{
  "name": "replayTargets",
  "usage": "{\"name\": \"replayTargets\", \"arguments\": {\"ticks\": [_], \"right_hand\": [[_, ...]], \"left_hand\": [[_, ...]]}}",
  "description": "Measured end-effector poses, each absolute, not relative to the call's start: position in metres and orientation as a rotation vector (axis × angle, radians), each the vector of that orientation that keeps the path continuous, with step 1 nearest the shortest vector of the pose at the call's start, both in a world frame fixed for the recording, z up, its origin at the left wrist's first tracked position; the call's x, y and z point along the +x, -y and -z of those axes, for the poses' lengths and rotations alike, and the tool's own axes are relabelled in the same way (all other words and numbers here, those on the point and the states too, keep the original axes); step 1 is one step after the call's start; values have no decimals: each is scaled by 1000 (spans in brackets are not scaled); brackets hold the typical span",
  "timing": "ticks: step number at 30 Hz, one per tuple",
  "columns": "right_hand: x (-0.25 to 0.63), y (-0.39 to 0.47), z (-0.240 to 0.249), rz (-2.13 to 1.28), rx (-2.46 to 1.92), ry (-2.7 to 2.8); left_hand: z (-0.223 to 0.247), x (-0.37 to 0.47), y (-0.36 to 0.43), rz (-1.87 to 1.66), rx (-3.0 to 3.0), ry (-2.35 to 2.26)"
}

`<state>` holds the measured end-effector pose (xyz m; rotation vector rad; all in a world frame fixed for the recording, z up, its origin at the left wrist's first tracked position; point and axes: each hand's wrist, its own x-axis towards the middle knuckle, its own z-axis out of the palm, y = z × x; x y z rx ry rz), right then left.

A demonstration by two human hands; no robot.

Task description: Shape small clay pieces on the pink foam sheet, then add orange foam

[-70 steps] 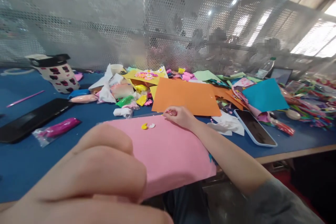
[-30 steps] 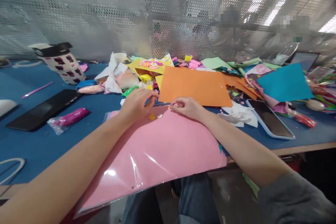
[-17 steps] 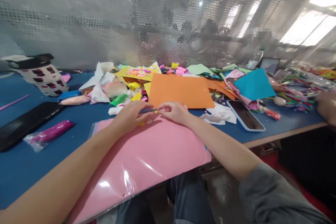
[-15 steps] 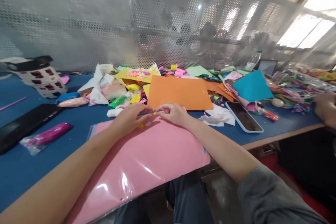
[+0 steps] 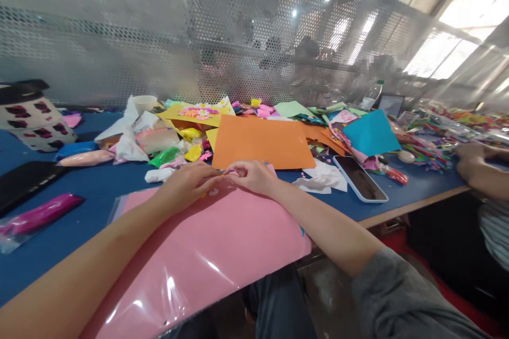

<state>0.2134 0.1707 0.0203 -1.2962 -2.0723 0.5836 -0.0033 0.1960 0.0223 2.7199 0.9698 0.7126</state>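
My left hand (image 5: 186, 184) rests over the far edge of a glossy pink sheet (image 5: 207, 238), its fingers bent together at the tips. Against them my right hand (image 5: 254, 177) is closed in a pinch. A tiny pink and yellow piece shows between the fingertips, too small to name. What each hand grips is mostly hidden by the fingers. On the sheet just below the fingers lies a small white piece (image 5: 213, 192). Right behind my hands is a flat orange sheet (image 5: 262, 143).
Coloured papers and bagged clay, including a green packet (image 5: 164, 156), heap along the mesh wall. On the right lie a phone (image 5: 360, 179) and white tissue (image 5: 324, 177). A patterned cup (image 5: 37, 122) and a magenta packet (image 5: 43, 213) stand left. Another person's hand (image 5: 473, 161) is far right.
The view has shifted slightly, so table things sit further left. A thin bluish stick seen at my left fingers earlier is now hidden. My hands stay together at the sheet's far edge.
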Motion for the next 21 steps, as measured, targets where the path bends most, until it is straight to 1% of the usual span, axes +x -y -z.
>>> {"name": "replayTargets", "arguments": {"ticks": [9, 14, 21], "right_hand": [[213, -166, -27, -550, -1254, 2076], [213, -165, -27, -555, -1271, 2046], [213, -168, -23, -562, -1228, 2025]], "left_hand": [[-22, -4, -194, -844, 2566, -986], [-22, -4, -193, -872, 2490, -912], [-24, -5, -193, -938, 2652, -957]]}}
